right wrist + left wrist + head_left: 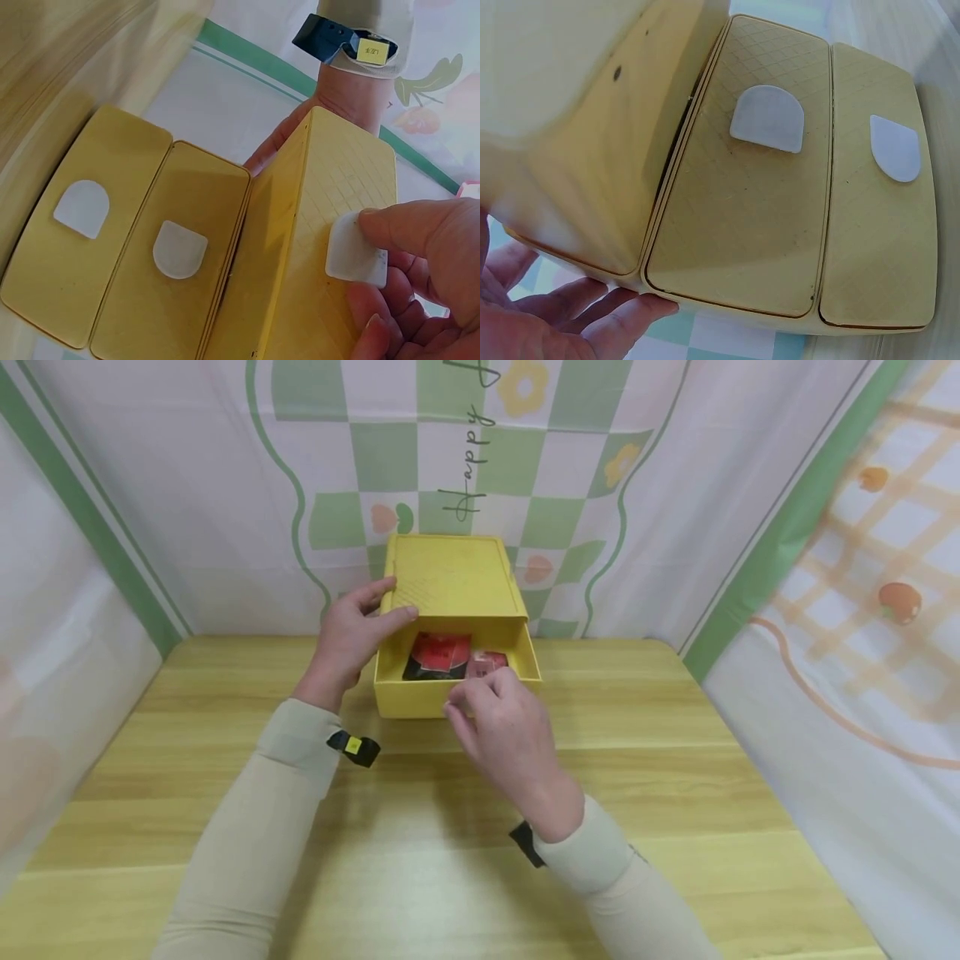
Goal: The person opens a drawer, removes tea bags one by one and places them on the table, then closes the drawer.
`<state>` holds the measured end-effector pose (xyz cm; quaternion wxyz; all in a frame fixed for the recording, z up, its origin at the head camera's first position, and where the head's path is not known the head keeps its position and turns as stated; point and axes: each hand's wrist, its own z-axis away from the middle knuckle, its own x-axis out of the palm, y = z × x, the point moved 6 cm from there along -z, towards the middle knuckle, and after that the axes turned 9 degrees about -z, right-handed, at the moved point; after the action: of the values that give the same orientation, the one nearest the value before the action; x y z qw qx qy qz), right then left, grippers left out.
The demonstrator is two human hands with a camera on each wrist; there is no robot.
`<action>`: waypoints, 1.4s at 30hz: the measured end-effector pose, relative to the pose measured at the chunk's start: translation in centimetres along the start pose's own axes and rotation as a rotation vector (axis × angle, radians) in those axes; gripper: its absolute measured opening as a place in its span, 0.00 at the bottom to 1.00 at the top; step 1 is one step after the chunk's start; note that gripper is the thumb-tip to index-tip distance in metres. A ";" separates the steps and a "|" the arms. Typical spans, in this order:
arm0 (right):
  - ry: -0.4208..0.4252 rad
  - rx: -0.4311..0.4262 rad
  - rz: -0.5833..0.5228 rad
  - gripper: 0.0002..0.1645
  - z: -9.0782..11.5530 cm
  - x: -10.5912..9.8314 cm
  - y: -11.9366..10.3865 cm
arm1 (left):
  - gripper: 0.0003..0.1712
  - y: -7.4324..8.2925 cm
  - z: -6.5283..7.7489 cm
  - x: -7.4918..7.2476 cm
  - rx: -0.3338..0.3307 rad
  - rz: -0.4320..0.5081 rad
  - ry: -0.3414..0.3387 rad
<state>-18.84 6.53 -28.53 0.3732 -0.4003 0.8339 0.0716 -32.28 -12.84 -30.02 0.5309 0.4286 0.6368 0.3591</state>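
A yellow drawer cabinet (453,575) stands on the table, its top drawer (411,700) pulled out toward me. My right hand (512,735) is at the drawer's front; in the right wrist view, thumb and curled fingers pinch its white tab handle (346,251). My left hand (347,639) rests on the cabinet's left upper edge, thumb over the top and fingers along the side. Inside the drawer lie a red and black packet (441,653) and a smaller pinkish clear packet (486,662), partly hidden behind the right hand.
Two lower drawers, a middle one (735,225) and a bottom one (877,255), are closed, each with a white tab. The wooden table (420,860) spreads around the cabinet. A patterned curtain (465,460) hangs close behind it, with more cloth at both sides.
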 end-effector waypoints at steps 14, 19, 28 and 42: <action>-0.011 0.009 0.000 0.10 0.8 -0.4 -0.6 | 0.46 -0.2 0.0 0.1 -0.009 0.001 0.001; -0.009 0.007 0.000 0.10 0.9 -0.6 -0.9 | 0.46 -0.1 0.0 0.1 -0.006 -0.007 0.006; 0.013 -0.013 -0.010 0.10 1.3 -1.0 -1.5 | 0.46 0.0 0.0 0.1 -0.007 -0.007 0.012; 0.015 -0.017 -0.009 0.09 2.0 -1.4 -2.1 | 0.46 0.2 0.3 0.1 -0.005 -0.008 0.012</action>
<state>-15.59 6.79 -28.65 0.3640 -0.4077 0.8342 0.0739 -32.00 -12.70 -29.91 0.5295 0.4227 0.6407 0.3612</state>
